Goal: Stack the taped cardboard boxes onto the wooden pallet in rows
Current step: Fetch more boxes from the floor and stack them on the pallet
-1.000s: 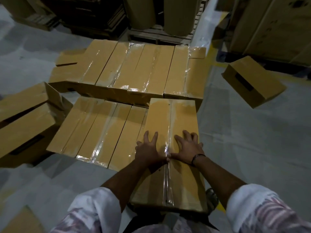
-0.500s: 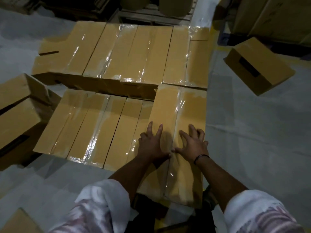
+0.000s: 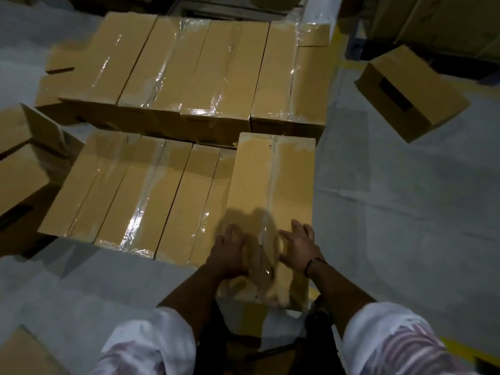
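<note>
A long taped cardboard box [image 3: 273, 190] lies at the right end of the near row of taped boxes [image 3: 135, 190], its far end against the higher far row [image 3: 189, 71]. My left hand [image 3: 230, 250] and my right hand [image 3: 299, 246] are over the box's near end on either side of the tape seam, fingers spread and loosely bent. Motion blur hides whether the palms touch the top. The boxes cover the pallet beneath them.
A loose box [image 3: 411, 90] lies tilted on the grey floor at the right. Open untaped boxes [image 3: 24, 163] crowd the left edge, and another box corner [image 3: 24, 353] shows at bottom left. A second wooden pallet [image 3: 238, 6] stands beyond the far row.
The long box has slid forward until it meets the far row. Both hands have shifted from its middle to its near end.
</note>
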Motion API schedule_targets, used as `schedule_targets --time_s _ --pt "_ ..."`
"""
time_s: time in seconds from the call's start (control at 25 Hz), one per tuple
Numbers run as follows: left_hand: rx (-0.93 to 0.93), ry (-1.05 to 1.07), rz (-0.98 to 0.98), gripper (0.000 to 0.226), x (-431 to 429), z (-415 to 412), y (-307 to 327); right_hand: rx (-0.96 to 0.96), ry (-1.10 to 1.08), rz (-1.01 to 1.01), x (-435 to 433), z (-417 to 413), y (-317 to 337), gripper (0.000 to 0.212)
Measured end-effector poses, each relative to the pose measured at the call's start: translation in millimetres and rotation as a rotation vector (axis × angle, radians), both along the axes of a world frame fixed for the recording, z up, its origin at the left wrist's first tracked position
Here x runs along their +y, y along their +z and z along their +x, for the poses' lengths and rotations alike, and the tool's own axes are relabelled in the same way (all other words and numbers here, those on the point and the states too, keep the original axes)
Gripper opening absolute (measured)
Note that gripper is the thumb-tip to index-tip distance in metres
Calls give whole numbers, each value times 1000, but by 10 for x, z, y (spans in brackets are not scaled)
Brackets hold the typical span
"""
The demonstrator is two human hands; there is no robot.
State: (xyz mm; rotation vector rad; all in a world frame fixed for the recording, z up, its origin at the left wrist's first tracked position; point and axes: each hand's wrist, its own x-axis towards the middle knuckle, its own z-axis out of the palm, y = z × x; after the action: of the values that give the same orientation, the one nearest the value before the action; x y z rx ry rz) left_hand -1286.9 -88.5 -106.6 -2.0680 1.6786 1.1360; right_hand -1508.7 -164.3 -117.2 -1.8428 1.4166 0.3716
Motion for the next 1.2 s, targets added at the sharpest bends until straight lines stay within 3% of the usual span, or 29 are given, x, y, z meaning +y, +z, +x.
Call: schedule_targets --time_s 0.16,0.28,0.56,0.64,0.8,1.2 --pt "-68 -238 -25 126 706 35 -99 81 65 12 636 -88 -46 75" --pt "-124 -353 -82 114 872 129 -68 83 -48 -13 946 -41 -13 78" --pt "-131 -386 -193 98 1016 194 -132 222 52 -79 1423 44 -119 112" --pt "-122 -403 -244 94 1025 235 -218 235 59 -131 1443 34 -160 107" --pt "-83 -343 -167 112 963 351 -210 222 93 -170 1453 17 -151 99" --pt "-70 -351 -232 110 654 526 -128 172 16 -272 1312 148 -127 84"
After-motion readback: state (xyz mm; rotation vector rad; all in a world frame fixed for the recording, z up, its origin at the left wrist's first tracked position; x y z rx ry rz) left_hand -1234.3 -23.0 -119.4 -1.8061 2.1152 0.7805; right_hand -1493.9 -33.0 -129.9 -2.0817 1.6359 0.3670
